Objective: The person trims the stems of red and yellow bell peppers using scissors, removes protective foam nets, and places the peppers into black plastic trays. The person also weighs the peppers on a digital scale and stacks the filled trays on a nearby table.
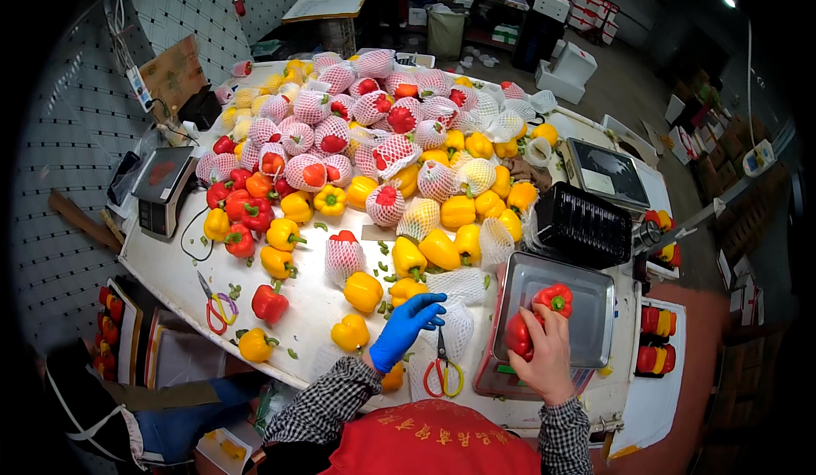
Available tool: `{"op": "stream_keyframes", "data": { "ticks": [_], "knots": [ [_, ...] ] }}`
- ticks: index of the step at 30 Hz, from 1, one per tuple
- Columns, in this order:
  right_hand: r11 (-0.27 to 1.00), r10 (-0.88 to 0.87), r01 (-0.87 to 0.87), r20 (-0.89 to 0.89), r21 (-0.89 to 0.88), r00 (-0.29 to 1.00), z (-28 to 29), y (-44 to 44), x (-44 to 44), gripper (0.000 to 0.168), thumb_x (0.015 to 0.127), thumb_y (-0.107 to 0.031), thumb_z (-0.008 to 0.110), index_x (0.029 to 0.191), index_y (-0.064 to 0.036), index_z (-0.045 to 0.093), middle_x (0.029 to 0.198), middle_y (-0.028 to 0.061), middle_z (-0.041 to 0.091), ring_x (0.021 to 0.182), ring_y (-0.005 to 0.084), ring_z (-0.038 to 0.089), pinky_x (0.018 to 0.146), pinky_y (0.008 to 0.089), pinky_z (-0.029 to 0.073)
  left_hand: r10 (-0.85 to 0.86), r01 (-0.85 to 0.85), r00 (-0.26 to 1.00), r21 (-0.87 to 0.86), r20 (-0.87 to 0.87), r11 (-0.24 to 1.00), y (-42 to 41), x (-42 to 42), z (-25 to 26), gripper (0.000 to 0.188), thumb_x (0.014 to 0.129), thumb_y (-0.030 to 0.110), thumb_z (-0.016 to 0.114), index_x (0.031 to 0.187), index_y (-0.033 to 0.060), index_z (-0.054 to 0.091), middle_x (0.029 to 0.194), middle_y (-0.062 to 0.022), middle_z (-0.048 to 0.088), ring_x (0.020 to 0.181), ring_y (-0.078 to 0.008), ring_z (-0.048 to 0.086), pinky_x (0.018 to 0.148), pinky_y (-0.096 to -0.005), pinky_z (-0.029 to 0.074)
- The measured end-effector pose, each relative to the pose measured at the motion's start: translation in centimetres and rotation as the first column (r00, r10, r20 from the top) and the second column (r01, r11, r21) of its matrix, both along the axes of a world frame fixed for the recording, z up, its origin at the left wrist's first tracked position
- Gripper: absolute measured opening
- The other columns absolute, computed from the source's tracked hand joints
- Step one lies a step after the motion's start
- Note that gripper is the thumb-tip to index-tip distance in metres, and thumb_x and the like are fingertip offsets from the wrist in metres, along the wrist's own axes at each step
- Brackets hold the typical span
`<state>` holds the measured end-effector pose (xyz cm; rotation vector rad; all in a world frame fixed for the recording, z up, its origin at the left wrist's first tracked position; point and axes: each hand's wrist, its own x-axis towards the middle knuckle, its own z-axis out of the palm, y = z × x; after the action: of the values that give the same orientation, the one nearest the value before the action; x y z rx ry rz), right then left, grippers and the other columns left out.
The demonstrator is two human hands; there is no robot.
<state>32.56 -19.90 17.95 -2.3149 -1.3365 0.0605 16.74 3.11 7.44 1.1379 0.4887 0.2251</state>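
Observation:
My left hand (410, 330), in a blue glove, is held above the table with fingers apart and nothing in it. Bare, my right hand (547, 354) grips a red bell pepper (519, 337) over the metal tray (602, 309) of a weighing scale. Another red bell pepper (553, 299) is at its fingertips. Scissors with red and yellow handles (442, 373) lie between my hands, beside white foam netting (456, 322). Yellow bell peppers (363, 292) and a red pepper in foam net (344, 258) lie beyond my left hand.
A large heap of netted peppers (331, 112) covers the far table. Black plastic trays (583, 223) stand behind the scale. More scales stand left (164, 185) and right (605, 172). Other scissors (217, 306) lie at left, near another person's leg (185, 417). Packed peppers (656, 341) sit at right.

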Motion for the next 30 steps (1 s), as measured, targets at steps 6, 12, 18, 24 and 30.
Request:
{"op": "stream_keyframes", "data": {
  "ticks": [6,12,18,24,30],
  "knots": [
    [0.993,0.0,0.004,0.026,-0.118,1.0,-2.3,-1.8,1.3,0.067,0.073,-0.014,0.081,0.136,-0.005,0.058,0.148,0.0211,0.047,0.14,0.0438,0.039,0.115,0.0514,0.033,0.213,-0.202,0.977,0.301,-0.003,0.932,6.1,2.7,-4.4,0.035,0.102,0.018,0.062,0.133,0.0018,0.06,0.116,-0.0077,0.068,0.098,-0.0142,0.066,0.087,-0.0271,0.053],
    [0.997,-0.072,0.072,0.023,0.007,0.997,-0.2,-1.7,0.0,0.062,0.078,-0.01,0.078,0.136,-0.002,0.057,0.15,0.0233,0.046,0.141,0.0446,0.039,0.117,0.0508,0.032,0.494,-0.387,0.868,0.698,0.056,0.602,12.6,5.8,-6.7,0.048,0.09,0.018,0.073,0.135,0.0068,0.06,0.127,-0.0148,0.061,0.11,-0.0276,0.062,0.094,-0.0377,0.052],
    [0.973,-0.065,0.069,-0.024,0.222,0.998,0.1,-0.5,-1.8,0.045,0.075,0.002,0.072,0.119,0.001,0.064,0.135,0.0247,0.057,0.126,0.0456,0.053,0.106,0.0526,0.043,0.559,-0.349,0.811,0.909,0.173,0.226,19.9,10.0,-6.4,0.038,0.092,0.015,0.066,0.13,0.0094,0.065,0.129,-0.0177,0.061,0.118,-0.0372,0.059,0.1,-0.0457,0.048],
    [0.96,-0.01,0.042,-0.115,0.277,0.993,-0.8,1.1,-3.2,0.032,0.076,0.003,0.067,0.108,0.002,0.068,0.123,0.023,0.065,0.114,0.0412,0.061,0.1,0.0483,0.047,0.61,-0.006,0.791,0.996,-0.051,0.091,20.8,12.8,-5.5,0.049,0.089,0.026,0.07,0.135,0.0097,0.06,0.127,-0.0179,0.061,0.115,-0.0376,0.059,0.097,-0.0458,0.049],
    [0.957,0.079,-0.027,-0.171,0.288,0.982,-1.7,2.2,-3.1,0.028,0.076,0.004,0.069,0.104,0.003,0.07,0.118,0.0226,0.066,0.108,0.0402,0.064,0.094,0.046,0.051,0.328,-0.077,0.941,0.997,0.083,-0.03,18.0,15.3,-6.1,0.054,0.082,0.039,0.076,0.122,0.0061,0.062,0.111,-0.0168,0.062,0.104,-0.036,0.06,0.087,-0.0477,0.049]
  ]
}}
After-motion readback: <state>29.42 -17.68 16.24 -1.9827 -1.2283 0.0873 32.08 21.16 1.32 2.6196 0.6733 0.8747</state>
